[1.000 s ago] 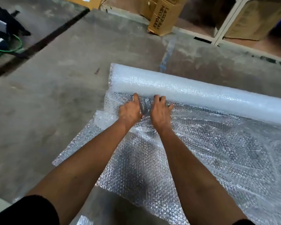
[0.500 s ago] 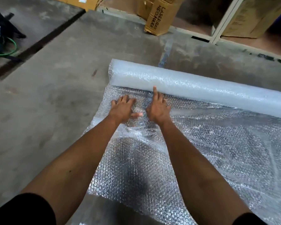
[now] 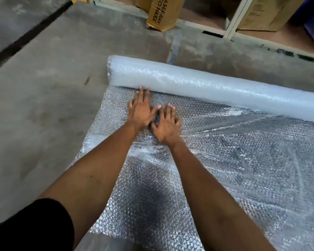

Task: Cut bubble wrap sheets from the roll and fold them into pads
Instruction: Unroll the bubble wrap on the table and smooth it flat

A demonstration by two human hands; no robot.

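A: Head view: how is the material expected to handle, going from left to right?

B: At the left, bare concrete floor (image 3: 43, 98) is seen. Next, the left hand (image 3: 140, 111) is laid flat, fingers straight, fingertips touching the roll (image 3: 198, 85). Just right of it, the right hand (image 3: 166, 126) is spread palm-down on the unrolled sheet (image 3: 243, 160); nothing is gripped by either.

A: And the sheet itself?

B: It is spread on the floor from the roll toward the near edge, wrinkled near the hands. It is judged light, soft and slippery. The bubbles can be popped by hard pressure.

A: Where should it be held?

B: Probably at the near-left edge, with 2 hands, while the roll is steadied.
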